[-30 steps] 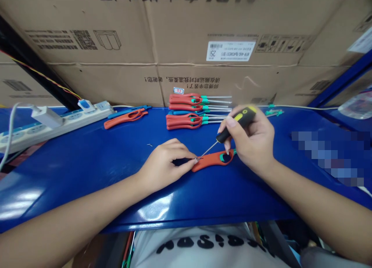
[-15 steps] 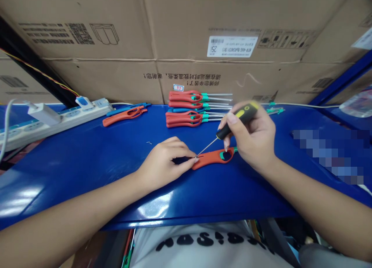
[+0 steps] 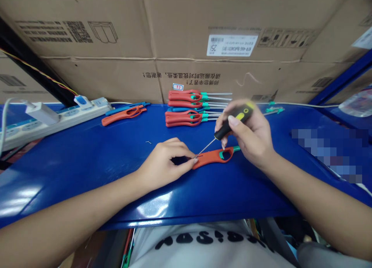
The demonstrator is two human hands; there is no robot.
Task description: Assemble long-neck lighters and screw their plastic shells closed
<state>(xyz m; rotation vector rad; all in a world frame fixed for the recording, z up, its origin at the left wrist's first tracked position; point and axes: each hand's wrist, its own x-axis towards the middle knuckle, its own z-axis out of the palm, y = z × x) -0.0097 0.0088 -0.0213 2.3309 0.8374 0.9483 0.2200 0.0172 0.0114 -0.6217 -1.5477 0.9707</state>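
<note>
An orange lighter body [image 3: 207, 158] with a green trigger lies on the blue table, its narrow end to the right. At its left end my left hand [image 3: 167, 161] is closed in a pinch; whatever is between thumb and forefinger is too small to name. My right hand [image 3: 251, 138] is wrapped round a black and yellow screwdriver [image 3: 222, 132]. The screwdriver's thin shaft slants down left, and its tip meets the left fingertips at the lighter's end. Two tiny screws [image 3: 148, 142] lie to the left of my left hand.
Behind my hands lies a stack of red and blue lighters [image 3: 183, 118] with metal rods. Orange and blue casings [image 3: 122, 115] sit beside a white power strip [image 3: 66, 118] at the left. A large cardboard box [image 3: 186, 35] stands along the table's back.
My right hand and the screwdriver handle have shifted slightly left. My left hand and the orange lighter body have hardly moved.
</note>
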